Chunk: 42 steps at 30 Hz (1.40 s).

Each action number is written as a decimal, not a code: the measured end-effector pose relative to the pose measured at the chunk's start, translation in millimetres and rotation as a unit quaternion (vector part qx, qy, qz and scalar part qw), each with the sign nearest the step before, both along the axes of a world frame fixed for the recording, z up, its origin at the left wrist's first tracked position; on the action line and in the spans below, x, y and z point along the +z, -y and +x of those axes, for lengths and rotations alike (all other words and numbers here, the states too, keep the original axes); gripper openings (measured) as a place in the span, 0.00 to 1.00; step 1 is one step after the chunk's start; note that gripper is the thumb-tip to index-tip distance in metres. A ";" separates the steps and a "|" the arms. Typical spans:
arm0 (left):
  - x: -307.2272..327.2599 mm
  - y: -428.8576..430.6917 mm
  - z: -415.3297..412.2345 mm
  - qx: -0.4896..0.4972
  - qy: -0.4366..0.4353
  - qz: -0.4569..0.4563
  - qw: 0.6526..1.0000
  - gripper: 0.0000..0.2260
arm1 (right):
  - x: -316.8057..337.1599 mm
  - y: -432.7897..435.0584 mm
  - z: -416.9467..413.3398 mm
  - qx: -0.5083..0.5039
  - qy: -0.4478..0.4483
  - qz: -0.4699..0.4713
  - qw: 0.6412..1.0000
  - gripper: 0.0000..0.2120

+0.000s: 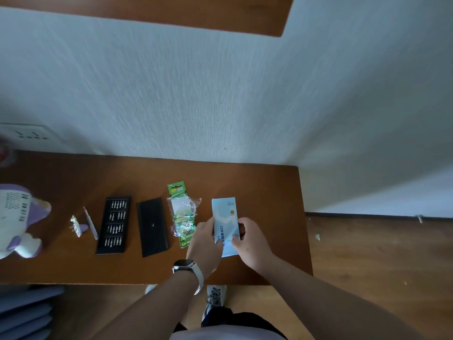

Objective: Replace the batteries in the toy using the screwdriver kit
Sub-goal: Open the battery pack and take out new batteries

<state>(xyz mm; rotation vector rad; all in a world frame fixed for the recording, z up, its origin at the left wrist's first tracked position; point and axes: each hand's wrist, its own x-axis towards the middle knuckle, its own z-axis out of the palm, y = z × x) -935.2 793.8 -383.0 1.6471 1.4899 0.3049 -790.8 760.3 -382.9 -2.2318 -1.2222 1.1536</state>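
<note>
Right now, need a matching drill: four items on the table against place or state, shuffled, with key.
Things:
1. toy
2. bit tray
3. battery pack
4. light-blue box

Place or state:
A. gripped by left hand and right hand
B. at the far left edge of the view
C. green card, crumpled clear wrap
D. between screwdriver and black case lid

Pairs: 1-B, 2-D, 3-C, 4-A

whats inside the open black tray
Four rows of small silver screwdriver bits sit in the open black plastic tray; whatever lies under them is covered.
</note>
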 end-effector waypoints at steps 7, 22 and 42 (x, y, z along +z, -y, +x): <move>12.8 4.3 -13.6 -0.016 0.027 -0.023 0.999 0.24 | 10.4 1.8 -3.0 0.005 0.018 0.007 1.000 0.16; 30.1 -3.8 -96.9 -0.083 -0.115 0.058 0.988 0.24 | 28.8 -57.8 -50.3 0.168 0.089 0.000 0.982 0.17; 17.1 -0.8 -112.3 -0.248 -0.216 0.117 0.937 0.29 | 14.1 -117.1 -74.5 0.320 0.087 -0.046 0.942 0.04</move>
